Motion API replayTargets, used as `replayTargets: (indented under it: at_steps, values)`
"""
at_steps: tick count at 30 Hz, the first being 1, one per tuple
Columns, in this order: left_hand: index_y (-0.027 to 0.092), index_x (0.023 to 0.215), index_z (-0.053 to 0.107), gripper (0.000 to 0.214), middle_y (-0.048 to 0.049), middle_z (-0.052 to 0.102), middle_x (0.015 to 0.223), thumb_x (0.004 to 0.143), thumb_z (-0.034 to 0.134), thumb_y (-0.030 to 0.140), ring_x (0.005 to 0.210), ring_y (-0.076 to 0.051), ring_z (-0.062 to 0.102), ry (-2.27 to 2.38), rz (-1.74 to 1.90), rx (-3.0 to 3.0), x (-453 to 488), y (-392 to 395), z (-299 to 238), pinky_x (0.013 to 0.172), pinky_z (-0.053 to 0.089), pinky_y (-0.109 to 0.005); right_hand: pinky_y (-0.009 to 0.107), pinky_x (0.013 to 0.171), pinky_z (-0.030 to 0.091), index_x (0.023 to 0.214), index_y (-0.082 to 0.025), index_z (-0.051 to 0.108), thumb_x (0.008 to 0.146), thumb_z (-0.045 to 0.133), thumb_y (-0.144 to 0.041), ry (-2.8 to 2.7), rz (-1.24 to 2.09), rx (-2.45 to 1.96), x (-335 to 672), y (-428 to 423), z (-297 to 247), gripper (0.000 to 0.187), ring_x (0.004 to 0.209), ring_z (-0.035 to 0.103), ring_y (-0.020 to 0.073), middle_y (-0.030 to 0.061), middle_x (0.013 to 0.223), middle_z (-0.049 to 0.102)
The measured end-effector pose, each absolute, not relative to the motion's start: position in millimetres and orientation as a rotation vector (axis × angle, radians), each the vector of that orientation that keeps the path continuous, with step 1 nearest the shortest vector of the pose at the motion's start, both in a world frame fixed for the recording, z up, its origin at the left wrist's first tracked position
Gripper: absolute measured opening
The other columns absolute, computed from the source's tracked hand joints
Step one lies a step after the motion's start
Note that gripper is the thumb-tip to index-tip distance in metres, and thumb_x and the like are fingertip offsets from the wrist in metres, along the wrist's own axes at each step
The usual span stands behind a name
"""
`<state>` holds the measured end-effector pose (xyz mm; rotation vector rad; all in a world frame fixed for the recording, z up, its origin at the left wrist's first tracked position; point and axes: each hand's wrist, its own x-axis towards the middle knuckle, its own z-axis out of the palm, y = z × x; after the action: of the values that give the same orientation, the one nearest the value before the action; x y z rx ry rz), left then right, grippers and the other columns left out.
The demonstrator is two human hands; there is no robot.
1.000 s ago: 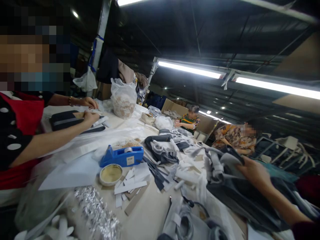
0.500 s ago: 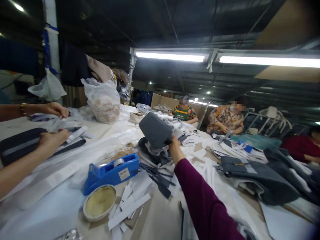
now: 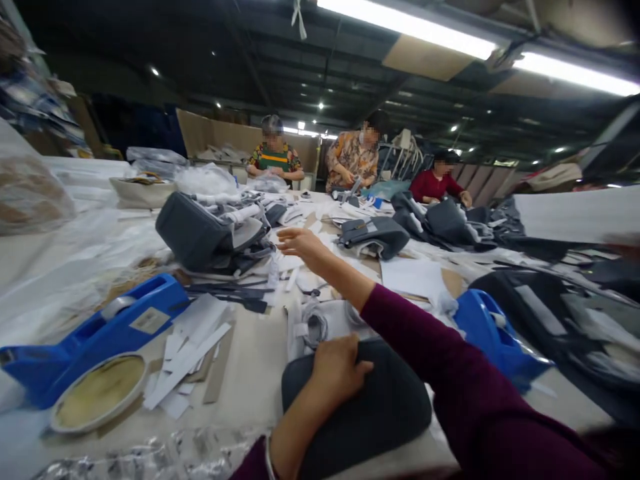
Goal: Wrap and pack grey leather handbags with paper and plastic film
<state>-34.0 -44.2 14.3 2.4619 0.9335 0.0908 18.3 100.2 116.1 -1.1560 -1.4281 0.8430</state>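
My right hand (image 3: 305, 248) is stretched out over the middle of the table, fingers apart and holding nothing. Just left of it, a dark grey boxy bag (image 3: 193, 230) lies tilted on a pile of similar pieces. Close in front of me lies another dark grey bag (image 3: 380, 407), with light grey fabric and a rolled strap (image 3: 316, 327) at its far side. My left hand (image 3: 337, 370) is on that bag near its far edge, its fingers bent over and the thumb sticking out to the right; the fingertips are partly hidden.
A blue tape dispenser (image 3: 145, 320), a round tin (image 3: 100, 393) and paper strips (image 3: 190, 360) lie on the left. Another blue dispenser (image 3: 495, 340) stands right, beside a dark bag (image 3: 530, 313). More grey bags (image 3: 375, 233) lie farther back, where several people work across the table.
My right hand has let go of the grey bag, which now rests on the pile. The view has turned right, bringing my left hand and the near bag into sight. A co-worker's hands left view.
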Motion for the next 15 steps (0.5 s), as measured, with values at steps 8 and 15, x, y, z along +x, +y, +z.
replayTargets:
  at_steps: [8, 15]
  values:
    - [0.02, 0.108, 0.052, 0.03, -0.0102, 0.069, 0.101, 0.095, 0.027, 0.031, 0.094, -0.026, 0.065, 1.139, 0.167, 2.546, -24, -48, 12, 0.079, 0.046, -0.036, 0.04, 0.103, 0.042, 0.132, -0.015, 0.048, 0.08, 0.04, -0.005, -2.02, -0.079, -1.652, 105, -135, 9, 0.053, 0.12, 0.049, 0.0212, 0.0118, 0.127, 0.057]
    - [0.019, 0.105, 0.046, 0.026, -0.0064, 0.063, 0.1, 0.087, 0.031, 0.009, 0.092, -0.016, 0.062, 1.207, 0.508, 2.416, -15, -47, 13, 0.084, 0.046, -0.029, 0.046, 0.112, 0.032, 0.14, -0.006, 0.038, 0.08, 0.038, -0.005, -2.073, -0.477, -1.67, 97, -146, -33, 0.06, 0.137, 0.029, 0.0283, 0.016, 0.144, 0.041]
